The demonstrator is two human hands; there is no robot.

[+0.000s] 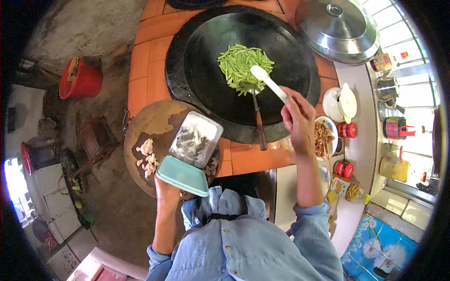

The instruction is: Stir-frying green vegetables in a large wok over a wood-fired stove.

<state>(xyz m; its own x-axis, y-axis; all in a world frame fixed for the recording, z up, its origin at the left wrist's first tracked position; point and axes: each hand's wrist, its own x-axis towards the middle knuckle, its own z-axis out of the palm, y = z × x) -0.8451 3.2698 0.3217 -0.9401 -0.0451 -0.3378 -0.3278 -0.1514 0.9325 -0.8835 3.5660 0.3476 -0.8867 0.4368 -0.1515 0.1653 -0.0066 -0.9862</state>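
My right hand (pixel 299 117) grips a white plastic spoon (pixel 269 82) by its handle, its bowl over the wok (pixel 207 77). Below it, a heap of cut green beans (pixel 242 65) lies in the wok. A metal spatula (pixel 258 119) with a wooden handle rests there, its blade against the beans. With my left hand (pixel 167 188) I hold a clear plastic container (pixel 197 138) with white powder in it, its pale green lid (pixel 182 175) hinged back. The container is tilted above a round wooden chopping board (pixel 140 119), where chopped pale pieces, perhaps garlic or meat, (pixel 148 158) lie.
A large metal lid (pixel 339 28) leans at the back right. Along the right stand a white lidded pot (pixel 339 102), a bowl of browned food (pixel 323 137) with chopsticks, red-lidded jars (pixel 346 130) and a bottle (pixel 351 189). A red bucket (pixel 82 79) is on the floor at left.
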